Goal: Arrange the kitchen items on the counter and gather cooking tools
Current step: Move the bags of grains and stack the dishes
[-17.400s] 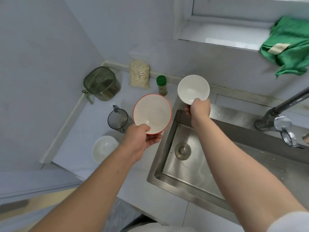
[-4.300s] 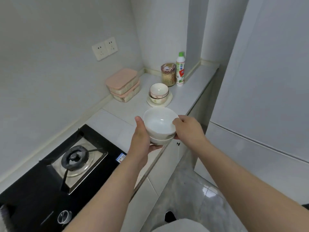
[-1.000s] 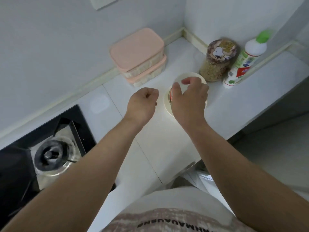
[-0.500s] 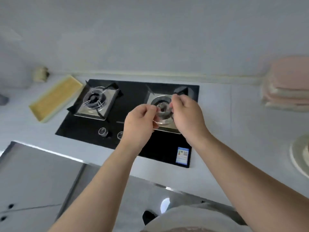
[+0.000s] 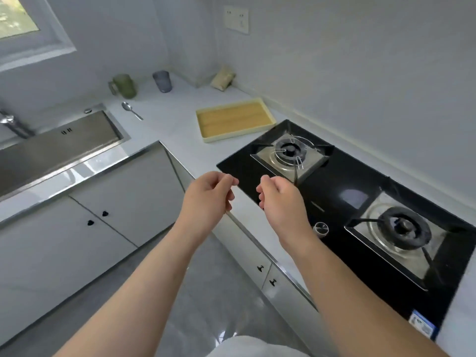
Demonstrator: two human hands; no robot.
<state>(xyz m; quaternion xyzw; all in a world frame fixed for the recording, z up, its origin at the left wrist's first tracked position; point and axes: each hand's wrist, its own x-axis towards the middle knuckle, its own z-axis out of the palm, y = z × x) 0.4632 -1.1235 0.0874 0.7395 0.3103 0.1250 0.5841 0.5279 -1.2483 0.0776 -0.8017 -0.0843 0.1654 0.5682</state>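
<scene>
The white counter (image 5: pixel 177 130) carries the black gas hob (image 5: pixel 342 186) at your right, with the steel sink (image 5: pixel 51 150) well left of the hob and the yellow tray (image 5: pixel 234 122) just beyond its far end. Your left hand (image 5: pixel 206 199) and right hand (image 5: pixel 280 202) hover at the hob's left edge, fingers loosely curled, holding nothing. The green jug (image 5: pixel 125 86), grey cup (image 5: pixel 162 81) and spoon (image 5: pixel 131 110) sit well beyond the hob, past the tray
</scene>
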